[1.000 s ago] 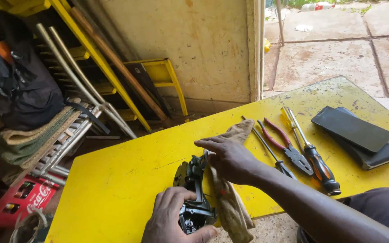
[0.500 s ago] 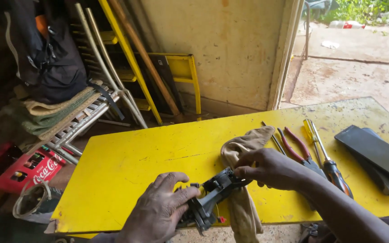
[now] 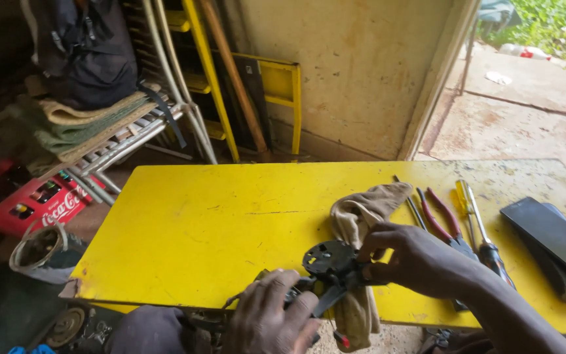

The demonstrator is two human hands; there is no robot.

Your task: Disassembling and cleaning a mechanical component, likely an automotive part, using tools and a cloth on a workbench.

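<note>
Since half a second ago the view has swung slightly, and the dark mechanical part (image 3: 332, 265) has turned so that its round, perforated plate now faces up near the front edge of the yellow tabletop (image 3: 217, 223). Both hands have stayed on it. The left hand (image 3: 273, 321) is wrapped around the lower end of the part, fingers curled over it at the tabletop's edge, grasping it firmly. The right hand (image 3: 411, 259) pinches the side of the round plate with fingertips and thumb, so it too is closed on the part. A beige rag (image 3: 361, 216) lies under and behind the part, one end draped over the front edge of the tabletop. Just to the right of the right hand lie red-handled pliers (image 3: 441, 219), a thin metal rod (image 3: 411, 203), and a screwdriver (image 3: 476, 223) with a yellow and black handle, side by side. Farther right sit two dark flat slabs (image 3: 551, 242), one stacked on the other. Off to the left, below the tabletop, stand a red bottle crate (image 3: 40, 203) and a folding chair (image 3: 109, 141) carrying folded cloth and a dark bag (image 3: 86, 52).
</note>
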